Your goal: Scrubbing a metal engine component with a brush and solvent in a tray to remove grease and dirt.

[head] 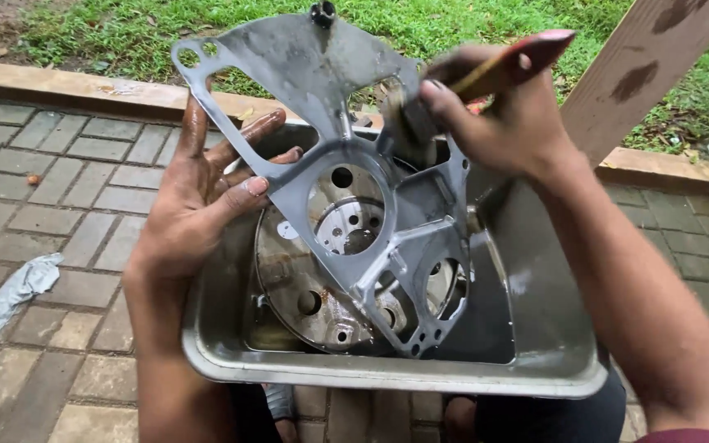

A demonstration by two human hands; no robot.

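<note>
- The left hand [207, 193] grips the upper left edge of a grey metal plate [346, 156] with round cut-outs, holding it tilted over a steel basin [551, 328].
- The right hand [498, 111] holds a red-handled brush [510, 66] with its bristles against the plate's upper middle.
- A round metal disc [305, 287] lies in the basin beneath.
- The basin sits on brick paving [67, 180]; a grey rag [18, 287] lies well to its left.

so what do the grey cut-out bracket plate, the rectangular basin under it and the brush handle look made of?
Grey cut-out bracket plate: likely cast or stamped metal, dull grey, wet sheen, thin ribbed edges. Rectangular basin: looks like stainless steel, brushed silver with a rolled rim. Red-tipped brush handle in the right hand: probably painted wood, though plastic is possible.
</note>
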